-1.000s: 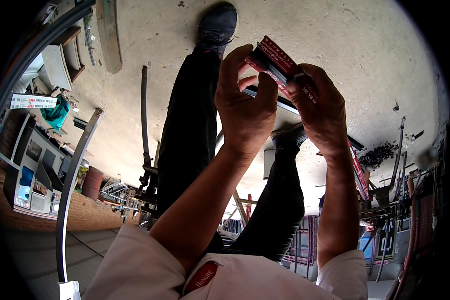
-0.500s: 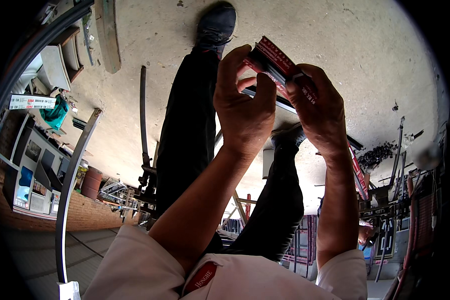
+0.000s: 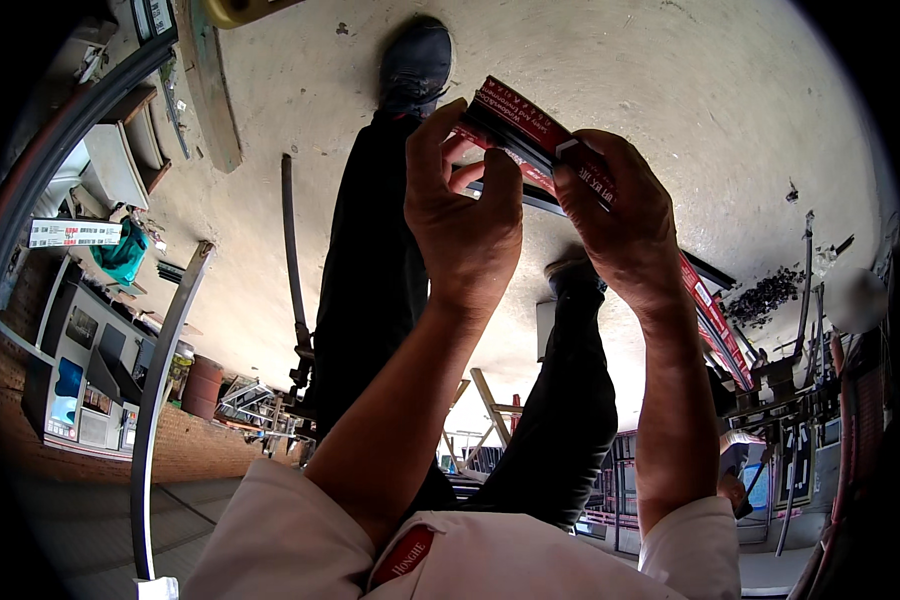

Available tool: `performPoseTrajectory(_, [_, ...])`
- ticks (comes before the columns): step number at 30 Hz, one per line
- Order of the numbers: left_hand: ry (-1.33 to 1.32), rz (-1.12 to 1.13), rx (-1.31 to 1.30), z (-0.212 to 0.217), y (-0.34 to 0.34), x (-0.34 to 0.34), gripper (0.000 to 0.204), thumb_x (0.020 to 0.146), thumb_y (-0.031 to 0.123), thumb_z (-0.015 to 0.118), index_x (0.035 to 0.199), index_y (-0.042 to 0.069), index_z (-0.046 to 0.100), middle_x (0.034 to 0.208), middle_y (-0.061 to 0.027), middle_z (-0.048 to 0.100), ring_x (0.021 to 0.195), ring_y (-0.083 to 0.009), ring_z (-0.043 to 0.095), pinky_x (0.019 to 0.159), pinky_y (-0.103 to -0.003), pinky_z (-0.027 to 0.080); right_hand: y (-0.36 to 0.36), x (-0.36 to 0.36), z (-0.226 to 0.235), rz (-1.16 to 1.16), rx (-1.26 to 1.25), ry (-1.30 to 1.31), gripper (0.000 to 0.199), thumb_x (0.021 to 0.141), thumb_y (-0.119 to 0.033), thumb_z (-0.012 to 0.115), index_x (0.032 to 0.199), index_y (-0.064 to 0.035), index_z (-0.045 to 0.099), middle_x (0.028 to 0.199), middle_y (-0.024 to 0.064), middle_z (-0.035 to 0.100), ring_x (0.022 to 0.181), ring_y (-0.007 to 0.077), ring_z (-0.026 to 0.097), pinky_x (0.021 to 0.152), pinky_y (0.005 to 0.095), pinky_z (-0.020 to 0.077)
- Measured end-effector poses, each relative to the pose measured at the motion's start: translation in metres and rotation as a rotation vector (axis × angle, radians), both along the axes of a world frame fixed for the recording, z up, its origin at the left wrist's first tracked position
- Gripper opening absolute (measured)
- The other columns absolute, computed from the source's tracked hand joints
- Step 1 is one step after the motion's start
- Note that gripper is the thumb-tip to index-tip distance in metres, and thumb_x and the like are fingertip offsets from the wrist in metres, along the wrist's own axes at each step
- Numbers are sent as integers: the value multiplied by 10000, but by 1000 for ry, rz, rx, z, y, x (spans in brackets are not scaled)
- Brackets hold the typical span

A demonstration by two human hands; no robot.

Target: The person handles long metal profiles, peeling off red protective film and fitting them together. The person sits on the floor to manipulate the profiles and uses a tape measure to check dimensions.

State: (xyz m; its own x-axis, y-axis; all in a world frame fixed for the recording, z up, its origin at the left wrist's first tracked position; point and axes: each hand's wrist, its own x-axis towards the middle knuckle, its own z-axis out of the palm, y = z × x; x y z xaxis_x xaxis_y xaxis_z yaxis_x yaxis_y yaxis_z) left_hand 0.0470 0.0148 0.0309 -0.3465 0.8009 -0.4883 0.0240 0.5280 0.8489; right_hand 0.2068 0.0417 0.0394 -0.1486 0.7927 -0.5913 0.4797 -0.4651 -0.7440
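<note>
A dark profile bar wrapped in red printed film (image 3: 520, 118) is held out in front of me above the floor. My left hand (image 3: 467, 220) is closed at its left end, fingers curled behind and the thumb toward the lower face. Farther along, my right hand (image 3: 620, 205) wraps round the bar, thumb pressed on its near side. Past my right forearm, a red-filmed length (image 3: 715, 325) slants down to the right; whether it belongs to the same bar is hidden by the hand and arm.
A curved-looking metal bar (image 3: 160, 400) stands at left, near a grey machine (image 3: 90, 365) and a teal bag (image 3: 122, 255). My dark shoe (image 3: 415, 65) rests on the concrete floor. Dark scraps (image 3: 765, 300) lie at right. A co-worker's arm (image 3: 735, 490) shows at lower right.
Both hands and the held bar sit slightly farther left in the picture, with the grip looking the same. The surroundings have shifted a little, and a yellowish object has appeared at the top edge.
</note>
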Motion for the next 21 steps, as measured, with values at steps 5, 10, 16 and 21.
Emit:
performPoseTrajectory(5, [-75,-26,-2,8,5,2,483,982,-17,675,1438,85,552,1361,-72,624,1226,-165,673,969,-367,615,-20,19,7,48,178,-143,377,1006,-192,761,1323,-13,662,1169,176,735,1087,332,721,971,455,582])
performPoseTrajectory(10, [-61,-89,-17,-6,2,-8,497,1001,65,721,1465,55,543,1441,-90,587,1323,-206,611,1109,-405,540,-54,43,20,41,291,-351,494,971,-145,759,1413,12,606,1301,225,646,1186,377,655,1020,508,547])
performPoseTrajectory(16, [77,-92,-126,6,12,-4,558,1021,166,715,1507,-8,502,1437,-122,589,1326,-264,598,1152,-441,512,-157,84,73,-165,213,-525,541,914,-74,736,1425,-17,566,1309,201,590,1212,398,600,1031,523,507])
performPoseTrajectory(21, [283,-129,-298,14,7,-29,556,1023,127,675,1513,-29,464,1487,-166,514,1341,-314,588,1152,-454,560,-308,101,127,-256,-193,-683,516,902,-117,723,1387,-29,569,1336,196,570,1236,404,572,1079,545,474])
